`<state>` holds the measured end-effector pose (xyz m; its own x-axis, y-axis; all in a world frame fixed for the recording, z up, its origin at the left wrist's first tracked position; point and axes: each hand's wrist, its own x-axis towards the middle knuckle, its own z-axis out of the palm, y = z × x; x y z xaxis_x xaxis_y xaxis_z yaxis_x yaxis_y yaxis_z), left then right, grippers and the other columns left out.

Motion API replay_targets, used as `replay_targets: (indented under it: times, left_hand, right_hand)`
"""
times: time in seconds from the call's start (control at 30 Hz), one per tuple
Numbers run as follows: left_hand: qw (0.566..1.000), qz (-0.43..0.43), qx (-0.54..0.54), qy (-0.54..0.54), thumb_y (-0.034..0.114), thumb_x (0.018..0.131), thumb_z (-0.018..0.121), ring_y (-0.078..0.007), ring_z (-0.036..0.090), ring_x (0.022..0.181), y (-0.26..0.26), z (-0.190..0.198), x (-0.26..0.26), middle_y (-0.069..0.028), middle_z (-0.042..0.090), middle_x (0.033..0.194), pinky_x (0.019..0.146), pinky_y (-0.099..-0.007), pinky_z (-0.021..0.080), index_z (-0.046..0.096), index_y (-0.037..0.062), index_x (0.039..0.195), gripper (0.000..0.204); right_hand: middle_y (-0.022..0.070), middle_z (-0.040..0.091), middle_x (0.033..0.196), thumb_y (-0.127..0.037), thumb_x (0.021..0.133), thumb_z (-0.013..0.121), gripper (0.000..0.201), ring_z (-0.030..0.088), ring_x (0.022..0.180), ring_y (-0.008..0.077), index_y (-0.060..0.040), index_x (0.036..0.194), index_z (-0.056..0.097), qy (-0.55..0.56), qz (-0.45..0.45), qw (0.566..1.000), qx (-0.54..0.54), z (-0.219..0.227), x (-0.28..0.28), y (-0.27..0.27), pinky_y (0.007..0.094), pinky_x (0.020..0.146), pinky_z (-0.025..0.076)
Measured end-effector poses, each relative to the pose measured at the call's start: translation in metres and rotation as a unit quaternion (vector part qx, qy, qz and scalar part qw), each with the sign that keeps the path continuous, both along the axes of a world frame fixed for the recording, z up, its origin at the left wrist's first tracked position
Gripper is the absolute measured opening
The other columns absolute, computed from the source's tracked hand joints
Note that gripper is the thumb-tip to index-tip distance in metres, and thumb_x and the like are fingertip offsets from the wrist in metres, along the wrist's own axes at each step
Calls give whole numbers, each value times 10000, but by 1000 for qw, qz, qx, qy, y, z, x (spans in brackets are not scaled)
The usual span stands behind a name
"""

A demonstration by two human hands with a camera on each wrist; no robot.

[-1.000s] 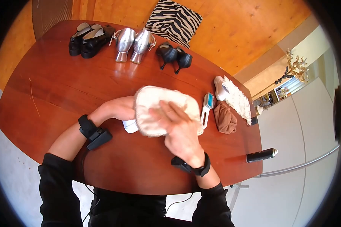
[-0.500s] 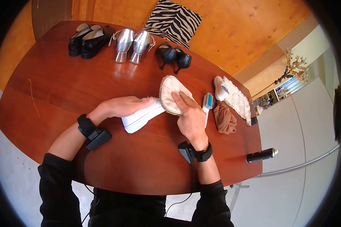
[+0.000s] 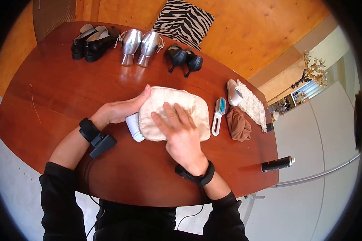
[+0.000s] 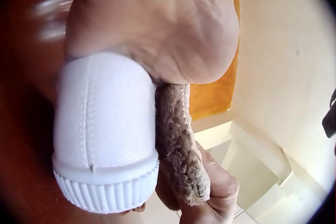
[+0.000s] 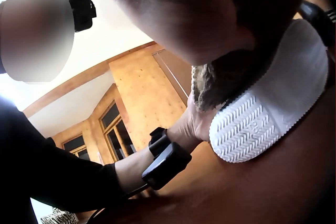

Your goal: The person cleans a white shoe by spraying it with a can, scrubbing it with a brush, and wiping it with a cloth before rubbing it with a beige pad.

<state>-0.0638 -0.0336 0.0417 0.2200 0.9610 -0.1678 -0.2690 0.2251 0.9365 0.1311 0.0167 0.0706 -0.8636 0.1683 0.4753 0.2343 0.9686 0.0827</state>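
Observation:
In the head view my left hand (image 3: 122, 110) grips a white shoe (image 3: 134, 127) over the table, its thumb raised beside a cream fleece-backed pad (image 3: 197, 110). The pad lies over most of the shoe, hiding it. My right hand (image 3: 185, 146) holds the pad, fingers spread across its smooth face. In the left wrist view the shoe's rounded white heel (image 4: 105, 113) faces me, and the pad's dark fuzzy side (image 4: 178, 140) stands right along it. The right wrist view has the shoe's patterned sole (image 5: 247, 124) tilted outward.
Beside the pad are a brush with blue bristles (image 3: 219, 114), a brown cloth (image 3: 239, 125), another white shoe (image 3: 234, 93) and a fluffy white cloth (image 3: 253, 106). Black loafers (image 3: 93, 43), silver shoes (image 3: 140, 46) and black heels (image 3: 184, 59) line the far edge. A spray can (image 3: 277, 164) lies right.
The pad lifts toward the right, uncovering the white shoe, then comes back left over it with my right hand. My left hand keeps hold of the shoe and shifts slightly left.

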Motion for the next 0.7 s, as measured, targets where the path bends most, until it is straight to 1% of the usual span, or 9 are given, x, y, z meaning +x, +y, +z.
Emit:
replay_targets:
  times: [0.1, 0.13, 0.2, 0.23, 0.3, 0.43, 0.53, 0.6, 0.7]
  left_hand:
    - [1000, -3, -6, 9, 698, 863, 95, -203, 318, 1297, -1, 3, 1, -105, 343, 1416, 1064, -335, 261, 234, 66, 1424, 856]
    - [1000, -2, -5, 8, 698, 863, 95, -203, 318, 1297, 0, 3, -2, -105, 343, 1416, 1064, -335, 261, 234, 66, 1424, 856]
    - [993, -71, -37, 92, 727, 840, 70, -211, 338, 1273, 3, -2, -9, -115, 363, 1397, 1059, -338, 259, 262, 31, 1409, 919]
    - [993, -69, -36, 91, 727, 840, 70, -211, 338, 1273, 3, -5, -9, -115, 363, 1397, 1059, -338, 259, 262, 31, 1409, 919]
    - [995, -42, -22, 91, 749, 822, 54, -216, 356, 1244, 5, -11, -7, -124, 380, 1377, 1052, -340, 259, 275, 6, 1399, 966]
    - [994, -49, -25, 89, 746, 825, 56, -209, 364, 1239, 6, -12, -11, -122, 398, 1365, 1050, -334, 262, 291, 11, 1392, 958]
    - [995, -69, -38, 55, 727, 842, 71, -201, 365, 1253, 5, -8, -10, -117, 413, 1361, 1048, -332, 277, 311, 10, 1379, 928]
    - [999, -36, -29, -16, 700, 865, 100, -196, 367, 1264, 2, -2, -4, -112, 422, 1359, 1050, -335, 292, 332, 18, 1367, 878]
    - [998, -40, -38, -3, 676, 883, 134, -205, 382, 1258, 0, -2, -8, -102, 407, 1374, 1044, -347, 311, 320, 48, 1381, 823]
  right_hand:
    - [170, 552, 1198, 40, 609, 580, 536, 516, 1107, 371, -118, 1119, 626, 5, -16, 1000, 6, 4, 3, 17, 456, 967, 407]
    - [153, 570, 1182, 60, 611, 559, 532, 530, 1094, 351, -129, 1103, 637, 15, -43, 999, 0, 4, 5, 23, 450, 954, 417]
    - [167, 569, 1181, 72, 615, 539, 532, 542, 1070, 352, -125, 1100, 633, 28, -87, 996, 2, 1, 10, 40, 455, 942, 419]
    - [167, 569, 1181, 72, 615, 539, 532, 542, 1070, 352, -125, 1100, 633, 28, -85, 996, 3, 1, 13, 44, 455, 942, 419]
    - [170, 567, 1169, 76, 619, 528, 521, 540, 1063, 341, -113, 1094, 628, 13, -136, 991, -1, 2, 16, 49, 458, 936, 418]
    - [180, 560, 1147, 61, 627, 538, 490, 528, 1065, 344, -91, 1085, 623, 13, -139, 990, 31, 2, 10, 32, 455, 942, 411]
    - [217, 546, 1123, 24, 629, 564, 441, 514, 1058, 376, -57, 1058, 627, -2, -68, 997, 46, 6, 6, 13, 466, 949, 401]
    - [227, 544, 1123, 0, 631, 572, 419, 506, 1074, 380, -42, 1044, 634, -17, -16, 1000, 4, 11, 4, -6, 474, 959, 391]
    - [233, 542, 1130, -43, 655, 576, 384, 491, 1105, 377, -25, 1033, 642, -51, 28, 998, 5, 10, 5, -25, 472, 979, 373]
